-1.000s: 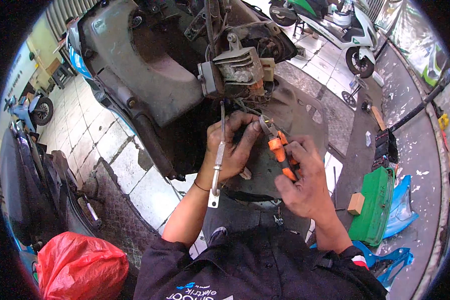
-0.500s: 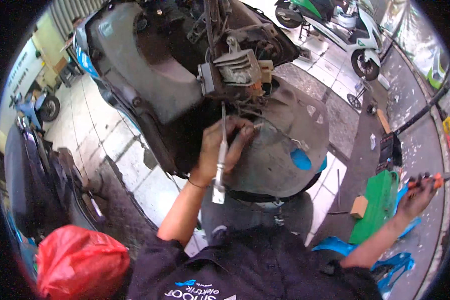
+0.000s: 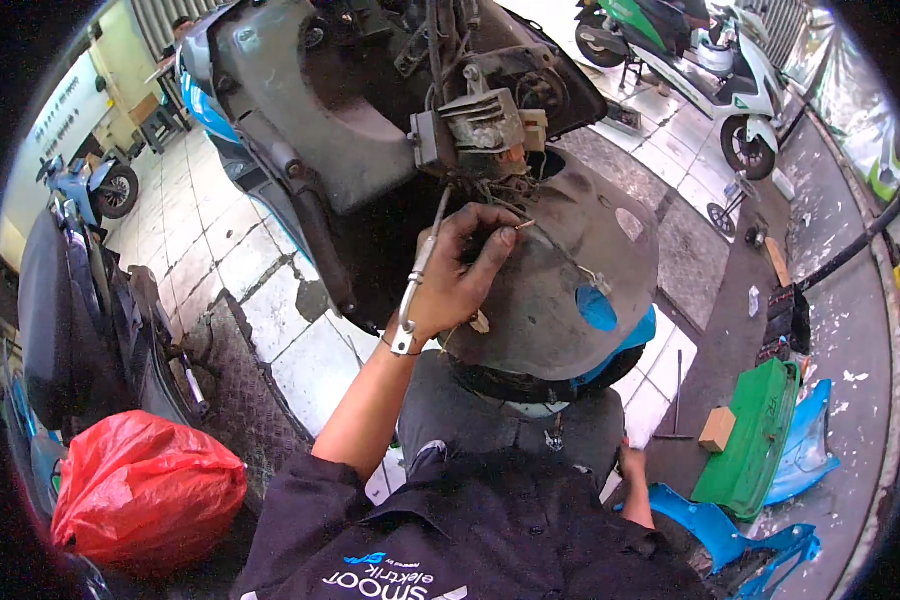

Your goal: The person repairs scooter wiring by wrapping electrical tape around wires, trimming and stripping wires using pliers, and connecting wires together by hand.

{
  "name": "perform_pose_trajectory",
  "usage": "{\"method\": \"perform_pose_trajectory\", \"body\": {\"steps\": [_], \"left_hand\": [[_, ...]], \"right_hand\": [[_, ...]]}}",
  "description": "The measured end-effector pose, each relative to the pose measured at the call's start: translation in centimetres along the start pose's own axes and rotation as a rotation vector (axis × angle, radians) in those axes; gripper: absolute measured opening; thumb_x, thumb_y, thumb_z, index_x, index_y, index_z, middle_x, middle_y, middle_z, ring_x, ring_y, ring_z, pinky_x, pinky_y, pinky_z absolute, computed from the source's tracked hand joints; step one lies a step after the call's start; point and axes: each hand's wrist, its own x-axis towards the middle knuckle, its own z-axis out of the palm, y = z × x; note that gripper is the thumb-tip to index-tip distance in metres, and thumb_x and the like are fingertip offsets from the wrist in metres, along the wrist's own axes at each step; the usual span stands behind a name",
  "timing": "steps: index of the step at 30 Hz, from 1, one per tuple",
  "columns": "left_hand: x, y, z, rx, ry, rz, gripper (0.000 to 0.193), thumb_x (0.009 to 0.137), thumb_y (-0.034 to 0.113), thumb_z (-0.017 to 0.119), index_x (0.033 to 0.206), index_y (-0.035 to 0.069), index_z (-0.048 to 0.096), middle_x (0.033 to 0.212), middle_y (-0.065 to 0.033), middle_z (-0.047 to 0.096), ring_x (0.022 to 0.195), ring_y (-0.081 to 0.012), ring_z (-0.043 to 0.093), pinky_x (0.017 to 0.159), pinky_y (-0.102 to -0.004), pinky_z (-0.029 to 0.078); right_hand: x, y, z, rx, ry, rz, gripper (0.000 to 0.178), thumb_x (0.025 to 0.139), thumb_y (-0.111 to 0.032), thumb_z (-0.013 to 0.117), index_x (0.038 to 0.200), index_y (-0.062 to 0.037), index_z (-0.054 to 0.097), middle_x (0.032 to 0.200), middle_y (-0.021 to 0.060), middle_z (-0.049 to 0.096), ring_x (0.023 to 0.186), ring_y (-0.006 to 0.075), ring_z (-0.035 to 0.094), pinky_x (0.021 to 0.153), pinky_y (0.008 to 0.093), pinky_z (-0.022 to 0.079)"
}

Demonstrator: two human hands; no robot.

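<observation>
A partly stripped scooter (image 3: 345, 150) stands before me, its wiring exposed below a finned metal block (image 3: 480, 120). My left hand (image 3: 460, 270) is closed in a pinch on a thin wire (image 3: 526, 224), whose tip pokes past the fingertips. A hose with a metal end fitting (image 3: 410, 300) hangs down across that wrist. Right of the hand, a dusty grey fender (image 3: 550, 290) with a cut-out covers much of the wheel. My right hand (image 3: 633, 468) is low beside my right thigh, its fingers mostly hidden, so what it holds cannot be made out.
A red plastic bag (image 3: 150, 490) sits at the lower left, near a dark scooter (image 3: 70, 310). To the right lie a green case (image 3: 755, 430), a small cardboard box (image 3: 717, 429) and blue body panels (image 3: 805, 450). A white-and-green scooter (image 3: 740, 90) stands behind.
My right hand has swung from the far right, where it held an orange-handled tool, down beside my thigh. My left hand stays at the wiring, now turned with its back more visible.
</observation>
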Motion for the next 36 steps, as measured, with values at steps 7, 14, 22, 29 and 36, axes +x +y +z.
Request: {"method": "perform_pose_trajectory", "body": {"steps": [7, 14, 22, 29, 36], "left_hand": [[-0.2, 0.2, 0.1, -0.074, -0.016, -0.019, 0.015, 0.095, 0.014, 0.065, 0.101, 0.000, 0.066, 0.090, -0.0063, 0.068, 0.085, -0.0125, 0.060, 0.080, -0.0277, 0.048], [-0.2, 0.8, 0.9, -0.104, 0.042, -0.077, 0.012, 0.094, 0.011, 0.067, 0.097, 0.000, 0.065, 0.090, -0.0034, 0.068, 0.085, -0.0099, 0.061, 0.080, -0.0265, 0.049], [-0.6, 1.5, 1.3, -0.120, 0.102, -0.076, 0.010, 0.093, 0.009, 0.067, 0.098, 0.000, 0.066, 0.092, -0.0040, 0.070, 0.086, -0.0085, 0.063, 0.080, -0.0250, 0.050], [-0.6, 0.9, 1.5, -0.090, 0.118, -0.088, 0.012, 0.094, 0.009, 0.067, 0.100, -0.001, 0.068, 0.095, -0.0044, 0.071, 0.092, -0.0108, 0.063, 0.086, -0.0267, 0.049], [-0.7, 0.7, 1.4, -0.156, 0.114, -0.088, 0.014, 0.094, 0.011, 0.068, 0.103, 0.000, 0.067, 0.098, -0.0041, 0.071, 0.092, -0.0102, 0.063, 0.086, -0.0266, 0.050]], "right_hand": [[-5.3, -10.3, -9.0, 0.122, 0.539, -0.466, 0.025, 0.081, -0.008, 0.071, 0.103, 0.0026, 0.065, 0.094, 0.0220, 0.068, 0.091, 0.0354, 0.067, 0.083, 0.0434, 0.052], [-23.6, -35.8, -21.9, 0.628, 0.789, -1.320, 0.015, 0.085, -0.012, 0.075, 0.096, -0.0046, 0.068, 0.091, 0.0115, 0.068, 0.084, 0.0269, 0.066, 0.078, 0.0368, 0.050], [-29.0, -45.2, -19.6, 0.608, 0.645, -1.593, 0.028, 0.081, -0.012, 0.074, 0.108, -0.0089, 0.071, 0.096, 0.0081, 0.070, 0.090, 0.0277, 0.065, 0.084, 0.0389, 0.047], [-28.0, -45.4, -17.4, 0.681, 0.623, -1.542, 0.029, 0.082, -0.012, 0.072, 0.111, -0.0094, 0.070, 0.099, 0.0085, 0.072, 0.090, 0.0285, 0.066, 0.082, 0.0393, 0.046], [-28.1, -45.6, -17.4, 0.671, 0.581, -1.528, 0.027, 0.082, -0.011, 0.072, 0.109, -0.0094, 0.071, 0.099, 0.0088, 0.072, 0.091, 0.0282, 0.066, 0.084, 0.0391, 0.047]]}}
